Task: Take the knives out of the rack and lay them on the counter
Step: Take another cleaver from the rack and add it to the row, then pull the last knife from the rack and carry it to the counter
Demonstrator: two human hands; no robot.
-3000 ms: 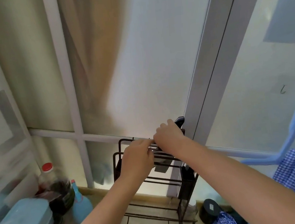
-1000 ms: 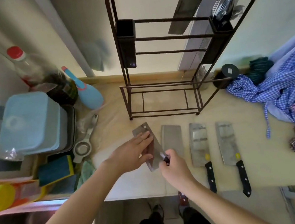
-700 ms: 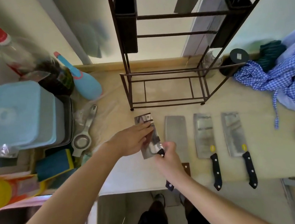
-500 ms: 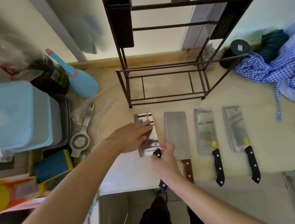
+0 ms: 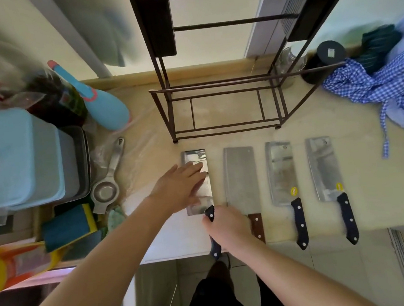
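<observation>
The right hand (image 5: pixel 226 228) gripped the cleaver (image 5: pixel 198 183) handle, left hand's (image 5: pixel 180 188) fingers lay flat on its blade on the desk (image 5: pixel 370 208); best released gently, parallel to the others.

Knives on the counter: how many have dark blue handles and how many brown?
Dark blue handle: 3
Brown handle: 1
Total: 4 knives
</observation>
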